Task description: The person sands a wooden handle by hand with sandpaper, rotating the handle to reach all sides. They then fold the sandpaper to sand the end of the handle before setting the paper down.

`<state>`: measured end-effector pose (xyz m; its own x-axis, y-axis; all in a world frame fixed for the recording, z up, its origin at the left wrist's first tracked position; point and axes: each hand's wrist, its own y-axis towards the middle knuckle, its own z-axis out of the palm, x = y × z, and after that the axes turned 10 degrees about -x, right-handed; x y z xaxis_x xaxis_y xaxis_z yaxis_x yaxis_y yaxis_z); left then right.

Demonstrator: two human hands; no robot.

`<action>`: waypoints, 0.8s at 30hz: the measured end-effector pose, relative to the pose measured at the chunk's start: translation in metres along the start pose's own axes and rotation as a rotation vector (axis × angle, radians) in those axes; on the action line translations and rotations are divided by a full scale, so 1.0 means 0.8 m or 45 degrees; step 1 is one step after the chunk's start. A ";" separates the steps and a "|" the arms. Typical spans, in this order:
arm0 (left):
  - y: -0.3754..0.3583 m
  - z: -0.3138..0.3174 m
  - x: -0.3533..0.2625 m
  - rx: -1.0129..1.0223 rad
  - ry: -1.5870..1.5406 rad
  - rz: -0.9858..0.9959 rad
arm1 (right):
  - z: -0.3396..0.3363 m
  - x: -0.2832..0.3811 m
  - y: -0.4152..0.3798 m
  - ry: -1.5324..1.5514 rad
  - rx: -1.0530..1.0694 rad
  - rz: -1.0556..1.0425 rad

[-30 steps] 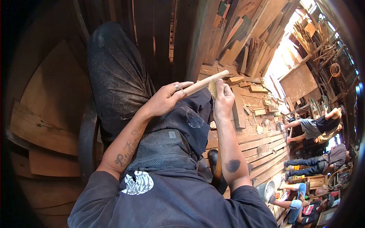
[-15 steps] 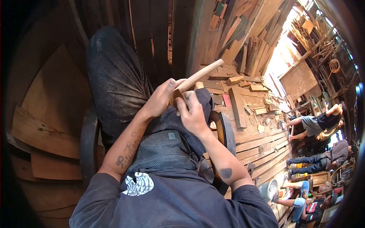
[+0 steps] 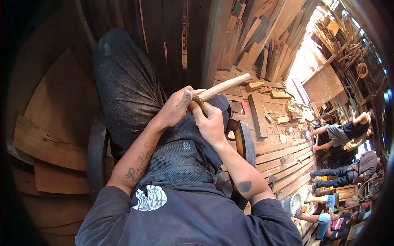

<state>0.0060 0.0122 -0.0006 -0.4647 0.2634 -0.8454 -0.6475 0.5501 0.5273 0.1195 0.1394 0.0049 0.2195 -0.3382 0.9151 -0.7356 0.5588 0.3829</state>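
A pale, rounded wooden rod (image 3: 226,87) points up and to the right above my lap. My left hand (image 3: 177,107) is closed around its near end, the thumb lying along the top. In my right hand (image 3: 210,125), thumb and fingers pinch a small brown piece that looks like folded sandpaper (image 3: 200,105). This piece presses against the rod close to my left hand. Part of the rod's near end is hidden by my fingers.
Wood offcuts (image 3: 280,94) and a thick board (image 3: 257,116) lie on the floor to the right. Planks (image 3: 262,37) lean behind them. Several people sit or stand at far right, near a metal bucket (image 3: 292,204). Black chair arms (image 3: 246,143) flank me.
The rod has tilted lower, and its far tip has shifted right and down. My right hand has moved slightly right, and the brown piece has turned with it. My left hand still grips the rod.
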 end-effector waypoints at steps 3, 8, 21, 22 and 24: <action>-0.003 -0.001 -0.004 -0.005 -0.033 -0.055 | -0.018 0.027 0.020 -0.153 -0.042 0.093; -0.002 0.002 -0.005 0.006 0.081 0.017 | -0.074 -0.001 0.071 -0.038 -0.443 0.097; -0.004 -0.002 -0.019 0.142 0.043 -0.189 | -0.068 0.003 0.068 -0.071 -0.412 0.057; -0.003 -0.002 -0.020 0.130 0.063 -0.171 | -0.069 0.000 0.069 -0.041 -0.417 0.084; -0.006 -0.002 -0.018 0.103 0.041 -0.140 | -0.050 0.000 0.045 -0.239 -0.243 0.086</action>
<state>0.0153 0.0045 0.0092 -0.4136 0.1728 -0.8939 -0.6456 0.6367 0.4218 0.1186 0.1895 0.0232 0.0382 -0.4198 0.9068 -0.6068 0.7113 0.3549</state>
